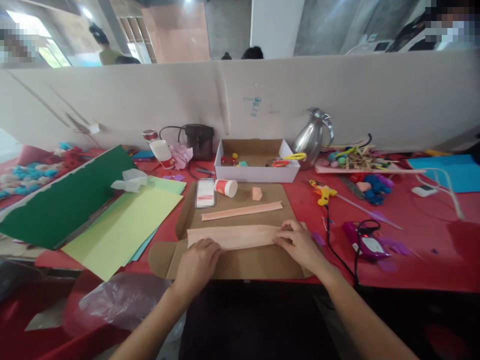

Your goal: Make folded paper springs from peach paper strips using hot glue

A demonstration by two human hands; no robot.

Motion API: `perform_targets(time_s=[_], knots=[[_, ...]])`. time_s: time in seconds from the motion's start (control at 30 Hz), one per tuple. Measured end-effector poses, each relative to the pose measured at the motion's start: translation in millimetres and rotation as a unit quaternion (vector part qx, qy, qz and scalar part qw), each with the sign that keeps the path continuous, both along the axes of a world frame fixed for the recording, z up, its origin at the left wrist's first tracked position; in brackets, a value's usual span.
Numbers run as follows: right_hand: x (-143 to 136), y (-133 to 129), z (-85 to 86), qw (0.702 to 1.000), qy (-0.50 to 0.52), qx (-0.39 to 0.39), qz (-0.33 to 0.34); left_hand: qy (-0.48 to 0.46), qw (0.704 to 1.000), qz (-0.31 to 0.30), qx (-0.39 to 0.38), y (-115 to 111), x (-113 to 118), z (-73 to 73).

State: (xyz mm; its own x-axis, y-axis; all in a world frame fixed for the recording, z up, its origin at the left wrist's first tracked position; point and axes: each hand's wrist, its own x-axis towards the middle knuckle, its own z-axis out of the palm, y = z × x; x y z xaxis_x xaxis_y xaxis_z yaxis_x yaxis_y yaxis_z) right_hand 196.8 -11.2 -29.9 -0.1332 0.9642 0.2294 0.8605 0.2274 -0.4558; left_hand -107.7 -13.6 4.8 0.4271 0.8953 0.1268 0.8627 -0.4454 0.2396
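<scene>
A wide strip of pale peach paper [236, 237] lies across a flattened brown cardboard box [240, 265]. My left hand [198, 262] rests on its left part, fingers together and pressed down. At the strip's right end, my right hand [298, 242] pinches the edge between thumb and fingers. Beyond the strip lies a narrower peach strip [242, 211], with a small peach paper piece [257, 194] above it. A red and white paper cup [226, 188] lies on its side beside a white card [205, 194].
A white box [257, 174] holding scissors stands behind the cardboard, near a steel jug [313, 135]. To the right are a yellow glue gun [322, 193] and a purple device [365, 241]. Yellow-green sheets [127, 225] and a green board [75, 200] are at left.
</scene>
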Motion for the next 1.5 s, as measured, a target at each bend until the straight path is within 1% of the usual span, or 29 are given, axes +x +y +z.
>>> perform_targets(time_s=[0.17, 0.3, 0.37, 0.43, 0.5, 0.57, 0.63, 0.67, 0.73, 0.8, 0.87, 0.93, 0.97, 1.07, 1.17, 1.2, 1.33, 1.43, 1.5], knots=[[-4.7, -1.0, -9.2, 0.998, -0.023, 0.025, -0.06, 0.07, 0.996, 0.056, -0.019, 16.2, 1.0, 5.9], [-6.4, 0.3, -15.2, 0.996, -0.042, 0.048, -0.067, 0.105, 0.991, 0.08, -0.036, 24.7, 0.6, 4.2], [-6.6, 0.6, -15.5, 0.995, -0.054, 0.054, -0.067, 0.107, 0.991, 0.079, -0.017, 23.2, 0.4, 2.4], [-7.2, -0.3, -14.7, 0.994, -0.068, 0.057, -0.066, 0.096, 0.992, 0.071, 0.033, 19.1, 0.6, 0.2], [-8.6, -1.6, -13.3, 0.992, -0.074, 0.065, -0.075, 0.08, 0.992, 0.049, 0.085, 15.0, 1.4, -2.7], [-10.6, -1.7, -11.2, 0.991, -0.067, 0.082, -0.083, 0.065, 0.993, 0.009, 0.096, 12.3, 2.5, -6.9], [-13.0, 0.9, -7.7, 0.992, -0.06, 0.089, -0.06, 0.039, 0.997, -0.027, 0.067, 11.6, 3.4, -12.5], [-14.3, 3.2, -5.1, 0.994, -0.061, 0.082, -0.034, 0.02, 0.998, -0.027, 0.054, 11.8, 3.5, -15.5], [-16.4, 9.4, 1.3, 0.995, -0.071, 0.053, 0.033, -0.021, 0.998, 0.002, 0.055, 12.7, 3.1, -21.5], [-17.8, 15.3, 8.5, 0.991, -0.087, 0.034, 0.092, -0.045, 0.996, 0.027, 0.077, 13.4, 2.0, -26.3], [-18.3, 18.1, 14.1, 0.983, -0.112, 0.039, 0.138, -0.04, 0.995, 0.018, 0.087, 13.0, 0.8, -29.3], [-18.5, 16.3, 16.2, 0.975, -0.146, 0.057, 0.155, -0.014, 0.996, -0.002, 0.083, 11.2, 0.2, -30.4], [-18.6, 13.7, 15.8, 0.972, -0.164, 0.066, 0.154, 0.004, 0.997, -0.007, 0.079, 9.8, 0.2, -30.2], [-19.5, 4.2, 11.6, 0.969, -0.202, 0.074, 0.12, 0.064, 0.994, -0.003, 0.086, 5.4, 0.7, -27.0], [-20.9, -0.2, 9.4, 0.97, -0.207, 0.062, 0.114, 0.105, 0.989, 0.009, 0.107, 3.1, -0.3, -20.7], [-21.2, 0.1, 10.0, 0.97, -0.203, 0.058, 0.123, 0.109, 0.988, 0.005, 0.111, 3.0, -1.2, -18.2], [-21.2, 5.1, 16.1, 0.967, -0.178, 0.046, 0.177, 0.109, 0.987, -0.04, 0.107, 2.9, -6.4, -7.1], [-20.2, 6.4, 20.8, 0.962, -0.156, 0.033, 0.223, 0.129, 0.986, -0.047, 0.098, 2.8, -9.4, 0.2], [-20.1, 5.0, 23.7, 0.961, -0.142, 0.028, 0.235, 0.138, 0.985, -0.057, 0.082, 3.2, -10.6, 2.9]])
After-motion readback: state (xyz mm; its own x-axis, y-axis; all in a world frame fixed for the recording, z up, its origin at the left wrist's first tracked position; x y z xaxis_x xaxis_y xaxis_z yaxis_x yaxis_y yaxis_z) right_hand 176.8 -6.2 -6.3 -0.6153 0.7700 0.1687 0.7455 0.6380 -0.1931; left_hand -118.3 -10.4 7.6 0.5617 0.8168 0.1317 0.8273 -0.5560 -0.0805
